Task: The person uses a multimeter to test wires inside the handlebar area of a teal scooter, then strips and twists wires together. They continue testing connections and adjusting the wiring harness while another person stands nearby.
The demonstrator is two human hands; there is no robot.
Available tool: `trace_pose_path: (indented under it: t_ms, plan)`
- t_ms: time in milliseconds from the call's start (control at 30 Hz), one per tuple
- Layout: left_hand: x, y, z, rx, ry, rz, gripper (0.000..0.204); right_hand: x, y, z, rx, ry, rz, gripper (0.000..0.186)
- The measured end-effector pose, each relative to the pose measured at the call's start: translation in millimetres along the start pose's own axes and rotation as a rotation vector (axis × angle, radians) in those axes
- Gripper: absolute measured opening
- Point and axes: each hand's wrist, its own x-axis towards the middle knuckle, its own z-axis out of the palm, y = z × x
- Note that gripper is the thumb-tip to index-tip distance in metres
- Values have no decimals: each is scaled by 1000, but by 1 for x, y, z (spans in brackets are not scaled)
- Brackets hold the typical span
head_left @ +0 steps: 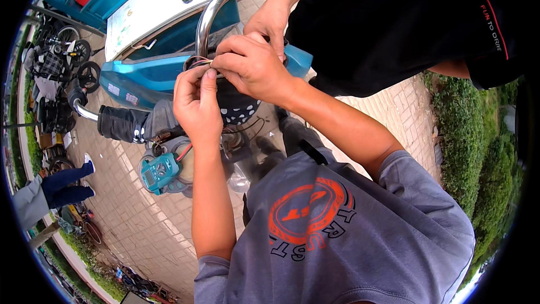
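Note:
My left hand (198, 106) and my right hand (253, 66) meet at the front of a blue cargo tricycle (138, 81). Between their fingertips, both pinch a small bunch of thin coloured wires (200, 62). The wires come out near the base of the chrome handlebar (206, 21); their ends are hidden by my fingers. Just beyond my right hand is another person's hand (271, 21), reaching in from the upper right. Below and left of my left hand rests a teal handheld meter (160, 173) with a small display, a red lead beside it.
A person in black clothing (382, 28) stands close at the right. The handlebar's left end carries a black grip cover (121, 124). Brick paving (135, 219) lies below, a hedge (458, 129) at right. Parked bikes (70, 50) and a passer-by's legs (67, 183) are at left.

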Motion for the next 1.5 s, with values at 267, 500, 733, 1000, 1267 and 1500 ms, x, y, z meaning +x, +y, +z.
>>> trace_pose_path:
  t_ms: [267,500,733,1000,1267,1500]
  plan:
    - [1,-1,2,15,18,-47,13,1,4,-2,84,-29,2,20]
    - [4,1,-5,-283,12,-104,20,5,6,-1,176,9,90,15]
    - [5,7,4,52,54,142,48,6,4,4,175,26,119,11]
    - [9,8,9,213,55,217,46,8,4,-1,129,-21,59,18]
    - [6,9,7,-18,81,48,37,8,4,-3,118,-20,74,18]
    - [-6,7,0,-166,37,-210,32,11,2,4,70,18,160,13]
